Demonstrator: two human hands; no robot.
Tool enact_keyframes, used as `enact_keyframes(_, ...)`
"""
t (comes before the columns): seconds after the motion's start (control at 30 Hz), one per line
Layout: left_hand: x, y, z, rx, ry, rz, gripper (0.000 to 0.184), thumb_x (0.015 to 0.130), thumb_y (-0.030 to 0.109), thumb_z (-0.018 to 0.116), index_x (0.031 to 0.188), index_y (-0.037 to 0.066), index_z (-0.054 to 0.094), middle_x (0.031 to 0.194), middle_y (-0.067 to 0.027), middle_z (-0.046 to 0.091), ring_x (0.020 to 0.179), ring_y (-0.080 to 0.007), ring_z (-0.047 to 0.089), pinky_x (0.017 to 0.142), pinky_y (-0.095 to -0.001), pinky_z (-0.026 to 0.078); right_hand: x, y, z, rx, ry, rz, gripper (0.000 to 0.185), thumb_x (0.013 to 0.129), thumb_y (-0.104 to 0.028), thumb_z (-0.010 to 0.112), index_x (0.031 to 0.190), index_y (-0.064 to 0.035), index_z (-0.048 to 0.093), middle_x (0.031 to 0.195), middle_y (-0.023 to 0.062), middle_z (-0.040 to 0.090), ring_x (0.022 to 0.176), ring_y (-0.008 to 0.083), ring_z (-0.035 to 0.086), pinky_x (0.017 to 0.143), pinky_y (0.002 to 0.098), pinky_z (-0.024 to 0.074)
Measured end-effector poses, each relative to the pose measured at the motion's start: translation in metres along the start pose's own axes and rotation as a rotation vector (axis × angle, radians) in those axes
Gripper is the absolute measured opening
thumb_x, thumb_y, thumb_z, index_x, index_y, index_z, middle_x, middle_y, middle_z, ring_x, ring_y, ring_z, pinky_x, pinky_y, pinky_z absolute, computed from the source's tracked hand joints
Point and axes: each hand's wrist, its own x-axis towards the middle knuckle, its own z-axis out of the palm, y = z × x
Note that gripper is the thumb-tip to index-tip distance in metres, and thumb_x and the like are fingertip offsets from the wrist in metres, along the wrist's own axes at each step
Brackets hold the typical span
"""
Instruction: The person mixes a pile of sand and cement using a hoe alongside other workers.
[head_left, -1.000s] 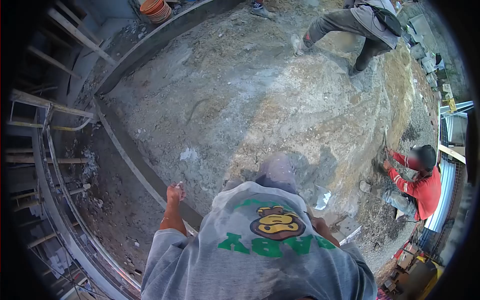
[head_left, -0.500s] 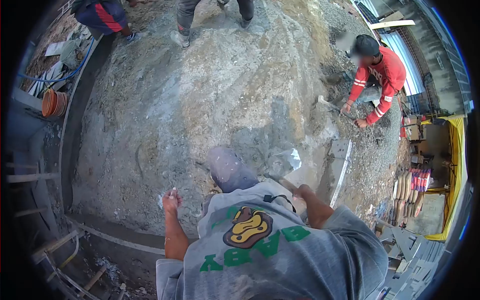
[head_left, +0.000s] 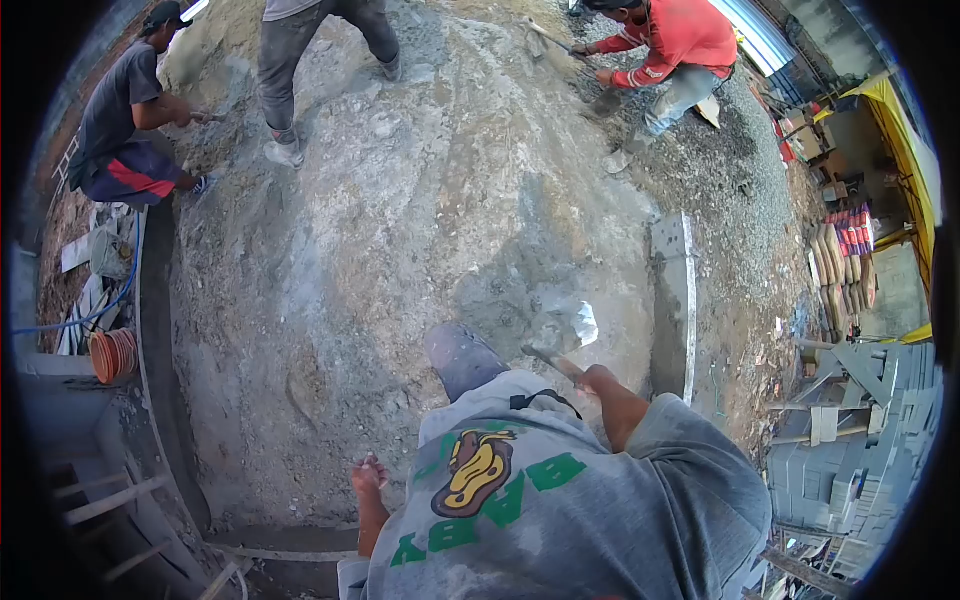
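Head view: right hand (head_left: 600, 383) holds a tool (head_left: 555, 363), left hand (head_left: 369, 475) apart.

Ground (head_left: 400, 230) right before me, tool (head_left: 553, 362) in my right hand (head_left: 600, 385), and out on the left, well apart from it, my left hand (head_left: 370, 476)! Along the left runs the curb (head_left: 158, 320), buckets (head_left: 114, 356) just outside it, hose (head_left: 132, 265) beyond them. Up ahead, three workers (head_left: 290, 65): far left, nearer the middle, right. Over right: edging (head_left: 690, 310), then gravel (head_left: 745, 225), then sacks (head_left: 838, 275) past that!
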Motion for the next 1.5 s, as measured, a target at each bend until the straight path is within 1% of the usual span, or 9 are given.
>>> enact_keyframes(0.13,-0.004,0.074,0.019,-0.034,0.004,0.181,0.02,0.089,0.029,0.055,0.086,0.009,0.057,0.06,-0.002,0.056,0.044,-0.0133,0.052,0.039,-0.0267,0.044,0.023,-0.008,-0.001,-0.131,0.043,-0.024,0.049,0.052,-0.029,0.076,0.095,-0.0062,0.068,0.103,0.0152,0.064,0.095,0.0285,0.062,0.078,0.0375,0.0492)
enact_keyframes(0.43,-0.071,0.217,0.043,0.062,0.058,0.39,0.026,0.086,0.032,0.059,0.08,0.007,0.057,0.06,-0.0018,0.056,0.046,-0.0123,0.053,0.042,-0.0264,0.046,0.017,-0.028,-0.043,-0.069,-0.011,-0.083,0.052,0.051,-0.028,0.077,0.097,-0.0054,0.067,0.107,0.0152,0.063,0.1,0.0269,0.06,0.084,0.0363,0.0469)
enact_keyframes(0.73,-0.053,0.222,0.052,0.34,-0.077,0.411,0.028,0.086,0.032,0.059,0.081,0.005,0.057,0.061,-0.0025,0.056,0.047,-0.0126,0.054,0.042,-0.0263,0.042,0.019,-0.05,-0.018,0.24,0.094,-0.085,0.051,0.056,-0.034,0.072,0.096,-0.0033,0.067,0.107,0.0193,0.062,0.102,0.031,0.059,0.086,0.0372,0.0467)
enact_keyframes(0.83,-0.048,0.233,0.05,0.323,-0.084,0.445,0.027,0.086,0.032,0.059,0.081,0.005,0.057,0.063,-0.0027,0.057,0.046,-0.0124,0.054,0.041,-0.0261,0.041,0.023,-0.051,0.005,0.256,0.175,-0.076,0.051,0.055,-0.034,0.072,0.095,-0.0025,0.067,0.106,0.0196,0.062,0.101,0.0295,0.06,0.085,0.0368,0.0471)
enact_keyframes(1.03,-0.026,0.224,0.016,0.254,-0.162,0.465,0.026,0.087,0.032,0.057,0.082,0.007,0.057,0.061,-0.0024,0.057,0.045,-0.0123,0.053,0.041,-0.0265,0.042,-0.002,-0.051,0.051,0.124,0.095,0.001,0.051,0.053,-0.032,0.075,0.095,-0.0061,0.068,0.106,0.0172,0.063,0.1,0.0285,0.06,0.083,0.0368,0.0479)
enact_keyframes(1.13,-0.002,0.215,-0.027,0.265,-0.164,0.435,0.026,0.088,0.032,0.056,0.082,0.007,0.058,0.061,-0.0024,0.056,0.044,-0.0124,0.053,0.041,-0.0269,0.043,-0.009,-0.046,0.105,0.034,0.087,-0.002,0.053,0.051,-0.033,0.076,0.098,-0.0087,0.067,0.107,0.0162,0.062,0.1,0.0279,0.06,0.083,0.0365,0.0482)
enact_keyframes(1.33,0.087,0.137,-0.159,0.227,-0.109,0.302,0.025,0.089,0.031,0.055,0.08,0.008,0.057,0.058,-0.0029,0.056,0.041,-0.0138,0.052,0.036,-0.0287,0.042,-0.062,-0.045,0.207,0.148,-0.016,0.123,0.051,0.053,-0.033,0.076,0.099,-0.0128,0.067,0.109,0.0159,0.062,0.1,0.0277,0.06,0.083,0.0369,0.0486)
enact_keyframes(1.43,0.091,0.115,-0.215,0.268,-0.109,0.223,0.023,0.09,0.028,0.054,0.08,0.008,0.057,0.058,-0.0029,0.055,0.041,-0.0141,0.053,0.035,-0.0284,0.042,-0.096,-0.046,0.254,0.18,-0.138,0.116,0.046,0.062,-0.033,0.071,0.104,-0.0151,0.066,0.113,0.0113,0.06,0.104,0.0253,0.058,0.087,0.0401,0.0453)
enact_keyframes(1.5,0.085,0.114,-0.238,0.303,-0.072,0.225,0.021,0.09,0.026,0.054,0.08,0.008,0.057,0.057,-0.0032,0.055,0.041,-0.0142,0.052,0.035,-0.0285,0.042,-0.069,-0.032,0.31,0.219,-0.207,0.071,0.043,0.062,-0.034,0.071,0.1,-0.0135,0.067,0.111,0.0104,0.061,0.101,0.0236,0.059,0.085,0.0401,0.0459)
